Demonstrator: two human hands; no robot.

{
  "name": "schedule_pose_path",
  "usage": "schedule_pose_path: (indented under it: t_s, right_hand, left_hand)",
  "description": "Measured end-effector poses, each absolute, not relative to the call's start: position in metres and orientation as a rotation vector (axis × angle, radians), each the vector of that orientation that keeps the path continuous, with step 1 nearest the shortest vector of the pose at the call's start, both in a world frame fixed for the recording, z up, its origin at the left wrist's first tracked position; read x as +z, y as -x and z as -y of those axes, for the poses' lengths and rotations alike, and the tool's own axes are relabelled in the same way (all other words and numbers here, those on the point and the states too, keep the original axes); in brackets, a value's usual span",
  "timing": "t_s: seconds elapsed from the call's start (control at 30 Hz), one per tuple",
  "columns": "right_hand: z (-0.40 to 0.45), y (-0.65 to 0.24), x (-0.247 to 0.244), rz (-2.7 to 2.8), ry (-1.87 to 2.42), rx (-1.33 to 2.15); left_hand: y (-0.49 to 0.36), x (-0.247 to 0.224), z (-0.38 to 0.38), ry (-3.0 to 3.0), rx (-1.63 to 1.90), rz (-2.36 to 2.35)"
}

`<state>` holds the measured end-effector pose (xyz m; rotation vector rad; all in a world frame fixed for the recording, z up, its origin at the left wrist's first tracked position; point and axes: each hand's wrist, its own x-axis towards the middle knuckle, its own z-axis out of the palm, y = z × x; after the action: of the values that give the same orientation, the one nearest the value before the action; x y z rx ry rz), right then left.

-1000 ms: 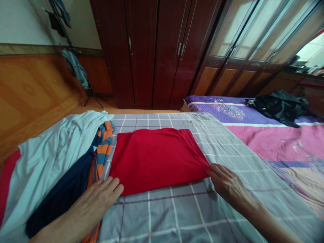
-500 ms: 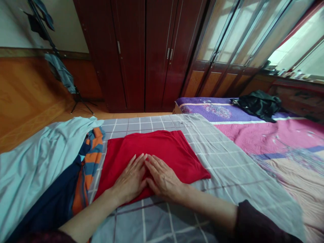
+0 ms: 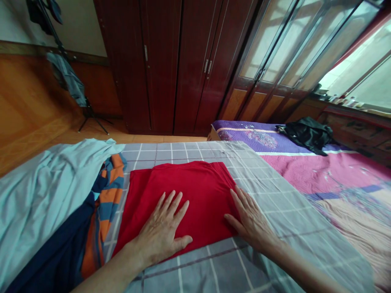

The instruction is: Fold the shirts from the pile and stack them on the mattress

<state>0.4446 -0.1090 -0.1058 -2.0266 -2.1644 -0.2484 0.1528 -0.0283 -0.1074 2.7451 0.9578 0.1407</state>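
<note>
A red garment, its exact kind unclear, lies spread and folded flat on a grey checked bed sheet. My left hand rests on its lower left part, palm down with the fingers spread. At the garment's right edge, my right hand is flat too, thumb and fingers apart, partly covering that edge. Neither hand grasps anything.
Left of the red garment is a pile of clothes: a pale blue piece, a navy piece and an orange-and-blue striped one. A black garment lies on the purple-and-pink bedspread. Behind stands a dark red wardrobe.
My hands were together at the middle of the red garment. The right hand has slid to its right edge; the left stays near the lower left, fingers now wider apart.
</note>
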Motion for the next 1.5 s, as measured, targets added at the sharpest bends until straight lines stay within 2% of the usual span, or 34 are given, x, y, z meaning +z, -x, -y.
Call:
schedule_pose_path:
  t_s: [0.13, 0.2, 0.37, 0.57, 0.7, 0.83, 1.1, 1.3, 1.5]
  right_hand:
    - [0.072, -0.407, -0.098, 2.401, 1.796, -0.051]
    - [0.052, -0.410, -0.102, 2.421, 1.816, 0.018]
    - [0.032, -0.447, -0.114, 2.088, 2.221, -0.093]
    - [0.040, -0.431, -0.113, 2.359, 1.947, -0.071]
    - [0.025, -0.425, -0.106, 2.185, 2.141, -0.101]
    - [0.001, -0.427, -0.101, 2.335, 1.929, 0.002]
    - [-0.048, -0.426, -0.093, 2.210, 2.049, -0.075]
    - [-0.041, -0.394, -0.102, 2.167, 2.097, -0.128]
    - [0.004, -0.348, -0.112, 2.466, 1.606, -0.034]
  left_hand:
    - [-0.152, -0.106, 0.029, -2.732, 0.121, -0.971]
    - [-0.152, -0.105, 0.029, -2.729, 0.117, -0.979]
    - [-0.153, -0.101, 0.029, -2.703, 0.105, -0.974]
    - [-0.153, -0.101, 0.029, -2.692, 0.135, -0.973]
    - [-0.152, -0.103, 0.030, -2.693, 0.160, -0.961]
    - [-0.151, -0.103, 0.030, -2.701, 0.183, -0.948]
    - [-0.150, -0.103, 0.030, -2.690, 0.181, -0.944]
    - [-0.148, -0.104, 0.030, -2.673, 0.217, -0.915]
    - [-0.135, -0.105, 0.014, -2.672, 0.236, -1.067]
